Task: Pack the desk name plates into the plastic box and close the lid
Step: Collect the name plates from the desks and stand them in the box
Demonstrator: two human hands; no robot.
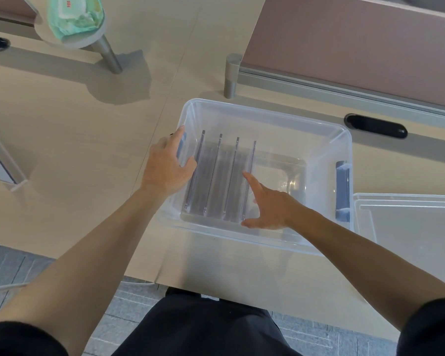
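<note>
Both hands at the plastic box (306,124)

My left hand (166,168) grips the box's left wall; my right hand (269,204), fingers spread and loose, touches four name plates (222,176) standing inside. The lid (409,222) lies beside it on the wooden desk (75,124)

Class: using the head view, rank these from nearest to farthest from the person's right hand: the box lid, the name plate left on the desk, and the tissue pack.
From the right hand:
1. Box lid, on the desk to its right.
2. Name plate, at the desk's far left edge.
3. Tissue pack, top left on the round stand.
</note>
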